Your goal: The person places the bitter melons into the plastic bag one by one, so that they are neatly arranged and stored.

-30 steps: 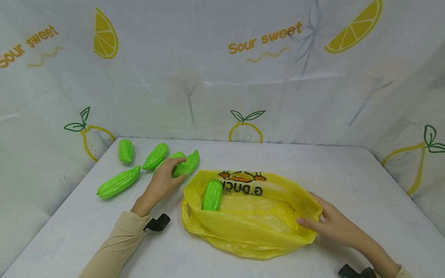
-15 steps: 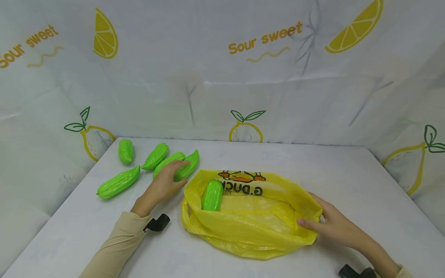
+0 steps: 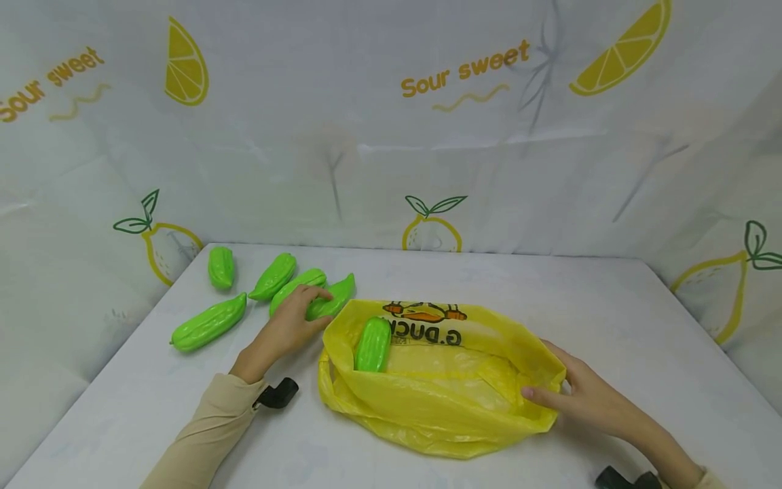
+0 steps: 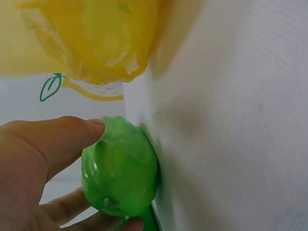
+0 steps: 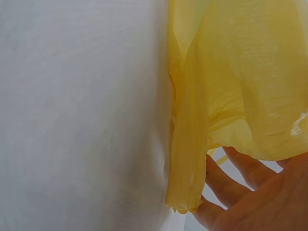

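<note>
On the white table, my left hand (image 3: 292,320) grips a shiny green bitter gourd (image 3: 336,301) just beyond the bag's left corner. In the left wrist view the thumb lies on one side of this gourd (image 4: 118,168) and fingers curl round the other. A yellow plastic bag (image 3: 440,411) lies with its mouth open toward me, and one bitter gourd (image 3: 373,345) shows inside at its left. My right hand (image 3: 589,394) holds the bag's right edge, thumb inside the rim and fingers outside. The right wrist view shows those fingers behind the thin yellow film (image 5: 187,144).
Several more bitter gourds lie at the table's back left: one (image 3: 298,288) right beside my left hand, another (image 3: 273,276) behind it, one (image 3: 221,267) near the corner, and a long one (image 3: 209,322) closer to me. A printed white cloth (image 3: 366,170) hangs behind the table.
The bitter gourd at my left hand has shifted slightly right and toward me, its tip swinging toward the bag. My right hand and the bag stay put.
</note>
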Available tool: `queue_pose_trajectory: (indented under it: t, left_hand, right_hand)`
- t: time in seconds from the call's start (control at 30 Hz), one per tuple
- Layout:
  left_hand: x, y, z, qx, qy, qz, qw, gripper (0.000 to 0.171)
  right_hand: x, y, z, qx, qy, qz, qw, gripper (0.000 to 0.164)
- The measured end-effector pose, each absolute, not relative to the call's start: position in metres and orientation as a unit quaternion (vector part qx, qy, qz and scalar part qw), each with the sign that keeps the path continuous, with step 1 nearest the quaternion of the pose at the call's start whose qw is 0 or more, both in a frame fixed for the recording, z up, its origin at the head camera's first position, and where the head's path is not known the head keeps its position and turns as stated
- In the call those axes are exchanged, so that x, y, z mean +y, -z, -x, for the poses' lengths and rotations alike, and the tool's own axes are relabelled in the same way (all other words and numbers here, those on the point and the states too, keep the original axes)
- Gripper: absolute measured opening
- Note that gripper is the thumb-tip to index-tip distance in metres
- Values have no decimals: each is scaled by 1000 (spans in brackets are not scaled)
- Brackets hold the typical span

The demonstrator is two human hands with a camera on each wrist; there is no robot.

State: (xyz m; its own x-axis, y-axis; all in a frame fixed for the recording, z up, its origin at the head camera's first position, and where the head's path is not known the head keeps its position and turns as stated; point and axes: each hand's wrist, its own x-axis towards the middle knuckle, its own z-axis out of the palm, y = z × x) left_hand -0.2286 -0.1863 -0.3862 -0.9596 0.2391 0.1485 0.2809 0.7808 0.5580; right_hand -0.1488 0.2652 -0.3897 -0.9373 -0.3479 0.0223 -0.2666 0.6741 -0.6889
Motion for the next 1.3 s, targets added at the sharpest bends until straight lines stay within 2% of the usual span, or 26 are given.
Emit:
queue_pose_trajectory:
  t: [0.1, 0.2, 0.47, 0.63, 1.0, 1.3]
  left_hand:
    - [-187, 386, 229, -941, 304, 144, 43, 27]
    - [-188, 384, 228, -940, 302, 153, 46, 27]
    - [-193, 379, 227, -944, 284, 168, -6, 53]
    - [-200, 376, 227, -941, 279, 185, -51, 61]
    - [-203, 369, 226, -933, 290, 196, -89, 49]
    - [-206, 367, 223, -929, 293, 208, -92, 56]
  right_hand:
    - [265, 390, 149, 915, 364, 167, 54, 73]
    - [265, 390, 149, 915, 364, 168, 52, 72]
    - [265, 390, 148, 912, 368, 173, 53, 71]
    - [265, 390, 148, 912, 368, 173, 52, 71]
    - [266, 390, 148, 914, 362, 176, 49, 71]
    - [266, 390, 148, 913, 364, 177, 46, 70]
